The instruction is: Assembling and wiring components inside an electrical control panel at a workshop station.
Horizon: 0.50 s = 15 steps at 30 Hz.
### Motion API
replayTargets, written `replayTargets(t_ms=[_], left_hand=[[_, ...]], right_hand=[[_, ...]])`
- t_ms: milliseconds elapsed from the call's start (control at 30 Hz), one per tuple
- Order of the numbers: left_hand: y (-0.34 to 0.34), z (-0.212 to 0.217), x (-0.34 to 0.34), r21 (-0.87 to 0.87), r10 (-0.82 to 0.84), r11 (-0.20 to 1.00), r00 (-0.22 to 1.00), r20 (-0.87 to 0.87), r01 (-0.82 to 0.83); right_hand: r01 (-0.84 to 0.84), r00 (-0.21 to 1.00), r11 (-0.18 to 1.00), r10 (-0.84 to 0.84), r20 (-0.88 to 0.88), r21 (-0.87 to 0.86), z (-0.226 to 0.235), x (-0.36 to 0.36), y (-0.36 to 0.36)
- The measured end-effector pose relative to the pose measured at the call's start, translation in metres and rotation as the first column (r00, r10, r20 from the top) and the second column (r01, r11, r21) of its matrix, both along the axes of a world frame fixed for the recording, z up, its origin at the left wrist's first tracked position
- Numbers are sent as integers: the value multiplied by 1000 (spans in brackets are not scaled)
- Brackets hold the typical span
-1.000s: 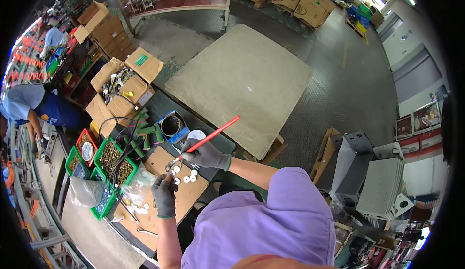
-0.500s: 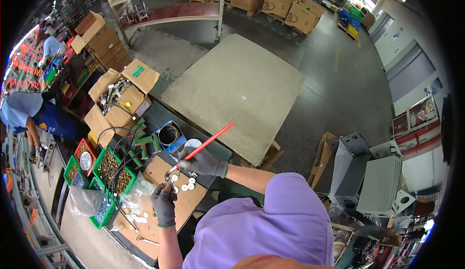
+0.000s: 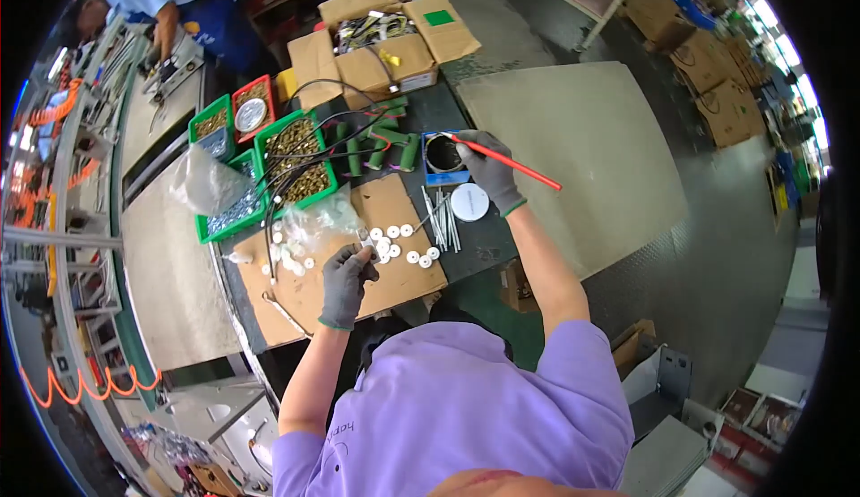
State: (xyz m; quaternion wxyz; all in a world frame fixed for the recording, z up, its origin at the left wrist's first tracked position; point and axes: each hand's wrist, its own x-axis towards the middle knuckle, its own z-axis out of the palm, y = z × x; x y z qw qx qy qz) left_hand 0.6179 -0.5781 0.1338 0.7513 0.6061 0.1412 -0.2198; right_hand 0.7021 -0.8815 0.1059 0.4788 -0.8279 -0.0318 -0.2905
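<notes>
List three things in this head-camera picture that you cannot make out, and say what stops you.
1. The piece pinched by the left hand: its gloved fingers cover it and it is too small.
2. The contents of the small dark pot: the right hand holding the red stick overlaps its rim, and the inside is just dark.
3. The parts in the open cardboard box: too small and bent by the fisheye.

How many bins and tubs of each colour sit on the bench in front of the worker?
Green bins: 3
Red bin: 1
Blue tub: 1
Total: 5
</notes>
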Motion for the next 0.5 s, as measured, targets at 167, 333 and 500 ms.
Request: replayTargets(t_ms=[167, 333, 500], left_hand=[[19, -9, -3, 44, 77, 996, 997, 30, -79], [39, -26, -9, 76, 105, 991, 993, 52, -109], [33, -37, -6, 9, 88, 996, 992, 87, -89]], right_hand=[[8, 999, 979, -16, -39, -205, 0, 14, 0], [-18, 1000, 975, 22, 18, -223, -12, 2, -7], [41, 995, 871, -81, -60, -490, -33, 11, -8]])
